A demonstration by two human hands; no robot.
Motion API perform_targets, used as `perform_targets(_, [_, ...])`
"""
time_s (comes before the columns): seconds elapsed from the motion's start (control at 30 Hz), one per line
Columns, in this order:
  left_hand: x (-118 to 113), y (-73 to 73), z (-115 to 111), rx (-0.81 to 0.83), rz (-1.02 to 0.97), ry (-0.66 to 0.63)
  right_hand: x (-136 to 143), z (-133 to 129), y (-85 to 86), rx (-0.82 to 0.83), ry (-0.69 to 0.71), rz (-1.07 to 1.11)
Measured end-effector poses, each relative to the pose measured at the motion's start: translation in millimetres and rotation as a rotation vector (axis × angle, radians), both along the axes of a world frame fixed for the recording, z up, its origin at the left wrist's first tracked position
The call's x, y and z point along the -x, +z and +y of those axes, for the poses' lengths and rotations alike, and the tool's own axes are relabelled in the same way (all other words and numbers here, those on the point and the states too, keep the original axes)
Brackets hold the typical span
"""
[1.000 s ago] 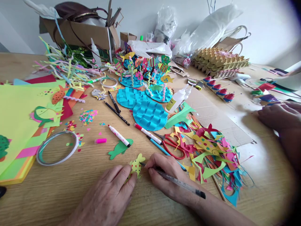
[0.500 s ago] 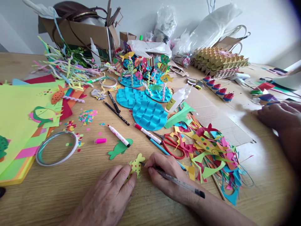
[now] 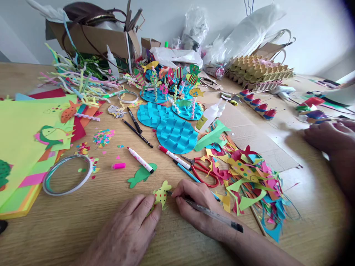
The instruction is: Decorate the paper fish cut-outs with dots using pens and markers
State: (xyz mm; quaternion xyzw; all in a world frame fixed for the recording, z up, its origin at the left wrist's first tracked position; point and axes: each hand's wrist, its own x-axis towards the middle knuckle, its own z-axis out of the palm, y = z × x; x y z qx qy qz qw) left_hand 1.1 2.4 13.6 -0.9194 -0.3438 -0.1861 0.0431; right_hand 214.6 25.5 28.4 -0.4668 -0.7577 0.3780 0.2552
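Observation:
A yellow paper fish (image 3: pixel 161 195) with dark dots lies on the wooden table in front of me. My left hand (image 3: pixel 135 218) pins it down, thumb and index finger pressed on its lower part and covering some of it. Between the fingertips of my right hand (image 3: pixel 195 207) is a pen (image 3: pixel 213 213) with a clear barrel and dark end cap; its tip is at the fish's right edge by the tail. Just beyond lies a green paper fish (image 3: pixel 141 175) with a white marker (image 3: pixel 140 159) across it. Red-handled scissors (image 3: pixel 206 173) rest past my right hand.
Coloured paper scraps (image 3: pixel 255 181) are heaped on the right. Blue woven paper discs (image 3: pixel 177 135) and a glue bottle (image 3: pixel 206 117) stand ahead. Tape roll (image 3: pixel 90 168) and paper sheets (image 3: pixel 22 125) lie left. Another person's hand (image 3: pixel 330 136) rests at far right.
Almost nothing differs. My right hand and the pen have shifted very slightly to the right; my left hand stays on the yellow fish.

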Motion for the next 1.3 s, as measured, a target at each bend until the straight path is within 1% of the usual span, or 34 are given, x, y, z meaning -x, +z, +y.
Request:
perform_targets(0.27, [0.9,-2.1,0.4,-0.003,-0.002,0.004,0.1,0.6,-0.3,-0.016,0.004,0.008])
perform_targets(0.53, [-1.7,2.2,2.5,-0.027,-0.011,0.002,-0.1,-0.2,-1.5,-0.026,0.005,0.011])
perform_targets(0.77, [0.4,-0.9,1.2,-0.025,-0.02,-0.004,0.3,-1.2,-2.4,-0.017,0.0,0.027])
perform_targets(0.97, [-1.4,-0.2,0.8,0.03,0.003,0.002,5.1,-1.0,-2.1,-0.006,0.013,0.065])
perform_targets(1.13, [0.1,-0.1,1.4,0.039,0.013,0.003,6.7,-0.9,-4.8,-0.003,-0.034,0.094])
perform_targets(1.3, [1.1,-3.7,-0.5,0.02,0.007,0.018,4.9,-1.8,-4.9,0.021,-0.06,0.084])
